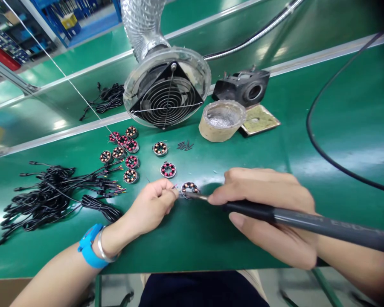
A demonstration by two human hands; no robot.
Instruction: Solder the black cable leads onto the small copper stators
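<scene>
Soldering iron tip at a small wound coil on the green surface.

Right hand [269,213] is closed around the soldering iron [307,221], handle cut off at the frame edge. Left hand [153,204] pinches something too small to identify beside the coil [190,187]. Surface [211,238] carries more coils [128,155], black leads [51,196], a fume fan [166,91]; shelving is blurred behind.

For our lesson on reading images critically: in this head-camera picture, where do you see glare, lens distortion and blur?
Head view: overhead lights leave pale glare patches on the green bench mat and the far strip; wide-angle distortion bows the bench edges and the dark corners vignette; the soldering iron in the right hand is soft near the frame edge, while the left hand and small stator stay fairly sharp.
</scene>
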